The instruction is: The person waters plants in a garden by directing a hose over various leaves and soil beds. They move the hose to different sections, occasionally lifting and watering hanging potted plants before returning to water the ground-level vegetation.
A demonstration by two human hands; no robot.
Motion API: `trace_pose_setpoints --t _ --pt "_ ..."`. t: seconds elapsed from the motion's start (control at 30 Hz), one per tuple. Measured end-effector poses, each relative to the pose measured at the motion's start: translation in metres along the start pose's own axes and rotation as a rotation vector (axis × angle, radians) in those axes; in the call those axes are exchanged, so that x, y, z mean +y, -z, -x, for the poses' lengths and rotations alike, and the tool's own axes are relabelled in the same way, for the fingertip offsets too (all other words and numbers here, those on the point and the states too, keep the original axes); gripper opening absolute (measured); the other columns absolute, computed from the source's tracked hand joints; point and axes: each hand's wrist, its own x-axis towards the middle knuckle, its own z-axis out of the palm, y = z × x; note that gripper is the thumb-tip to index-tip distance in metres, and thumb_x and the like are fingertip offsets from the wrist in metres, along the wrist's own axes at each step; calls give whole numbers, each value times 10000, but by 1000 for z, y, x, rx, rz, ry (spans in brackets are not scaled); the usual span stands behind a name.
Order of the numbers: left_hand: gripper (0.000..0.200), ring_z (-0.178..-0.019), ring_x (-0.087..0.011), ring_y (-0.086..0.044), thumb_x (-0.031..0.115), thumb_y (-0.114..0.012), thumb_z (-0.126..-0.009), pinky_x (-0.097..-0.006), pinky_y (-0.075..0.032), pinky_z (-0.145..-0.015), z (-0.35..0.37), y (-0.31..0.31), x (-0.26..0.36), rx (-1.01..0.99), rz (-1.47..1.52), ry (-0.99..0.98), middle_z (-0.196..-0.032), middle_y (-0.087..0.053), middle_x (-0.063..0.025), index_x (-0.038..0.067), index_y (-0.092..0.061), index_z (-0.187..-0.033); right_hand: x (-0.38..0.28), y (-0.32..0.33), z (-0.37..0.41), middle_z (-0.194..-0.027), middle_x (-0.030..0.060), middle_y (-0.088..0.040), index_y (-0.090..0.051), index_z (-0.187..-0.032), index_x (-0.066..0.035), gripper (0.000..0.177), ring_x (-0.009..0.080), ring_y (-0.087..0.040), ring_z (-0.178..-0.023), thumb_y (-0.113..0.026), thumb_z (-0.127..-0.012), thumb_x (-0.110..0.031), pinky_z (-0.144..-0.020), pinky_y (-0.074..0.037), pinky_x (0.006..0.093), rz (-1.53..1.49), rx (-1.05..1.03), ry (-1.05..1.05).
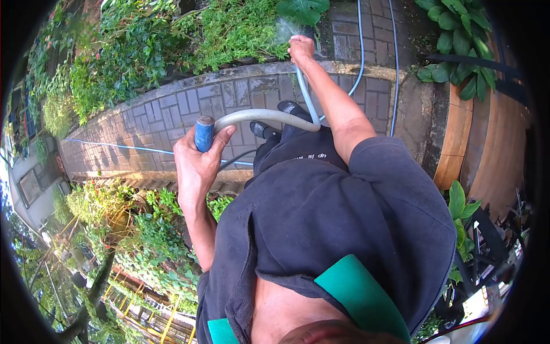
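Near the top, my right hand is closed around the end of a pale grey garden hose, and a fine water spray leaves it toward the plants. From there the hose runs down, bends sharply by my shorts and curves left to my other hand. My left hand grips this hose beside a short blue cylinder with a flat, brownish top. The thumb lies along the hose. How the cylinder and the hose connect is hidden by the fingers.
Wet brick paving runs under my feet, bordered by a concrete curb. Green bushes grow beyond it, with more plants at lower left. A thin blue hose crosses the paving at right. Wooden steps stand at far right.
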Motion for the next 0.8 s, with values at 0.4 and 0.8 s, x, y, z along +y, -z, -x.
trace_pose_setpoints --t 0.4,0.8 --pt "360 -559 -120 -455 297 -767 -780 -316 -426 -552 -2 -1 4 -14 -51 -10 -572 -554 -61 -39 -638 -793 19 19 -25 -667 74 -639 -677 -894 -84 123 159 -592 -493 -612 -790 -89 -394 -414 319 146 66 36" --pt "341 -555 -126 -455 290 -763 -786 -320 -428 -557 1 0 6 -9 -40 1 -575 -553 -61 -28 -643 -821 40 21 -18 -549 40 -560 -645 -832 -102 39 147 -504 -386 -611 -816 -93 -298 -348 307 130 51 -24"
